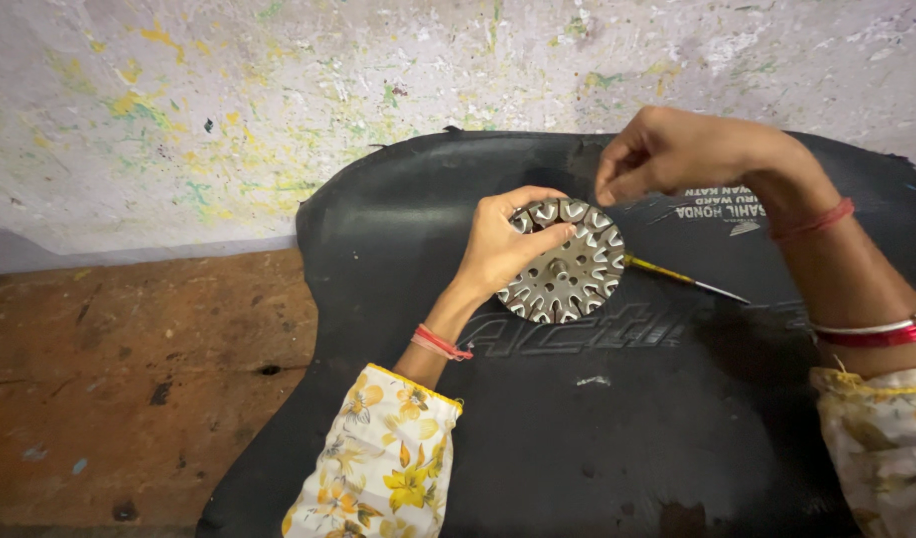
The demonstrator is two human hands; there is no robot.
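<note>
Fingertips of the right hand [667,149] pinch together just above the slotted metal disc's [568,264] top rim. The left hand [503,244] grips that disc's left edge.

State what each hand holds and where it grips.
Left hand grips the round slotted metal disc by its upper-left rim. Right hand pinches above the disc; whether it holds anything cannot be told.

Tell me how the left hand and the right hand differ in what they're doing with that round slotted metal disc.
The left hand grips the round slotted metal disc by its rim, fingers wrapped over the edge; the right hand is above the disc's top edge with fingertips pinched together. The left wrist wears red thread only; the right forearm also has bangles. Both arms have floral sleeves and are over the black rubber mat.
</note>
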